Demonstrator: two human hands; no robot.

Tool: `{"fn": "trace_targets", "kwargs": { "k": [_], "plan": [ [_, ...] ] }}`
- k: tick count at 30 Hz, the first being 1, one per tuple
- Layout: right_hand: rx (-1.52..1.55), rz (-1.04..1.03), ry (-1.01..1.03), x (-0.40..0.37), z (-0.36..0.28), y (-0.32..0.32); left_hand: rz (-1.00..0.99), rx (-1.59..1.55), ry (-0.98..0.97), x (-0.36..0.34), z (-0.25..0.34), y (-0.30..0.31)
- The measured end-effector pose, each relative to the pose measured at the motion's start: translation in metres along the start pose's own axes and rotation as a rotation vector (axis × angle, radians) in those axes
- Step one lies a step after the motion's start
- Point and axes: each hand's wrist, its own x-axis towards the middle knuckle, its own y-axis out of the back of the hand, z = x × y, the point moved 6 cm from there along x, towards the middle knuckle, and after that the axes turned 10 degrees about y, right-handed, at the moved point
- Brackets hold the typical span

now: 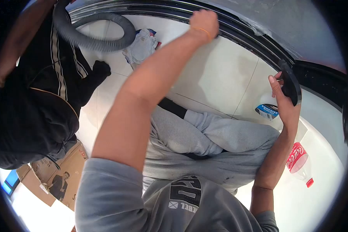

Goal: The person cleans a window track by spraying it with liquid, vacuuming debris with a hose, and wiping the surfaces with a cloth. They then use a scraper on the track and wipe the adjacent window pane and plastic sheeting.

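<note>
My left hand (pixel 204 24) is closed against the black ribbed trim (pixel 236 31) along the top; what it grips, if anything, is hidden. An orange band circles that wrist. At the right, my right hand (pixel 285 96) holds a curved black piece (pixel 291 83) upright between thumb and palm, its upper end close to the trim's lower edge. Below the trim spreads the pale tiled floor (pixel 228 73).
Another person in black clothing (pixel 31 112) is at the left, beside a grey ribbed hose (pixel 104 44). A crumpled cloth (pixel 141 48), a blue adhesive label (pixel 267 111), a Coca-Cola bottle (pixel 299 162) and a cardboard box (pixel 75 166) lie around my crossed legs.
</note>
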Motion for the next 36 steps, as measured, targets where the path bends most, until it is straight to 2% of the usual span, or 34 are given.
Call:
{"fn": "trace_targets", "kwargs": {
  "k": [1,2,3,6,7,8,9,10,11,15,17,22,24,26,28,30,33,36],
  "plan": [
    [-0.008,0.013,-0.010,-0.002,-0.003,0.000,-0.006,0.000,-0.004,-0.004,0.002,0.004],
    [-0.013,0.026,-0.019,-0.004,-0.005,-0.001,0.022,0.126,0.025,0.000,-0.029,0.023],
    [0.115,-0.031,-0.062,-0.014,0.007,-0.025,0.002,0.224,0.046,-0.008,-0.092,0.036],
    [0.185,-0.031,-0.020,-0.006,0.007,-0.028,0.139,0.321,0.185,0.024,-0.191,0.078],
    [0.185,-0.038,-0.013,-0.002,0.006,-0.029,0.168,0.358,0.264,0.031,-0.200,0.092],
    [0.180,-0.054,-0.019,-0.001,0.006,-0.031,0.150,0.330,0.286,0.028,-0.190,0.100],
    [0.187,-0.059,-0.043,-0.002,0.005,-0.031,-0.220,-0.020,-0.070,0.008,-0.134,0.097],
    [0.195,-0.067,-0.064,-0.002,0.003,-0.032,-0.428,-0.163,-0.218,-0.014,-0.099,0.099],
    [0.205,-0.076,-0.080,-0.002,0.002,-0.032,-0.533,-0.155,-0.340,-0.038,-0.063,0.104],
    [0.244,-0.019,0.001,-0.001,0.006,-0.026,-0.713,0.117,-0.752,-0.115,0.053,0.123],
    [0.247,0.051,-0.065,-0.002,0.019,-0.015,-0.741,0.285,-0.879,-0.137,0.102,0.121],
    [0.334,0.338,-0.086,-0.010,0.040,0.022,-0.804,0.784,-0.943,-0.156,0.201,0.103],
    [0.335,0.417,-0.059,-0.013,0.048,0.029,-0.827,0.806,-1.048,-0.156,0.220,0.094],
    [0.369,0.433,-0.092,-0.015,0.057,0.033,-0.826,0.603,-1.380,-0.148,0.213,0.081],
    [0.417,0.474,-0.172,-0.016,0.070,0.030,-0.854,0.672,-1.347,-0.130,0.195,0.070],
    [0.379,0.537,-0.193,-0.017,0.076,0.031,-0.919,0.747,-1.398,-0.134,0.188,0.086],
    [0.284,0.495,-0.178,-0.016,0.073,0.034,-1.019,0.504,-1.385,-0.127,0.182,0.086],
    [0.257,0.422,-0.170,-0.015,0.060,0.042,-1.035,0.538,-1.316,-0.128,0.180,0.096]
  ]
}}
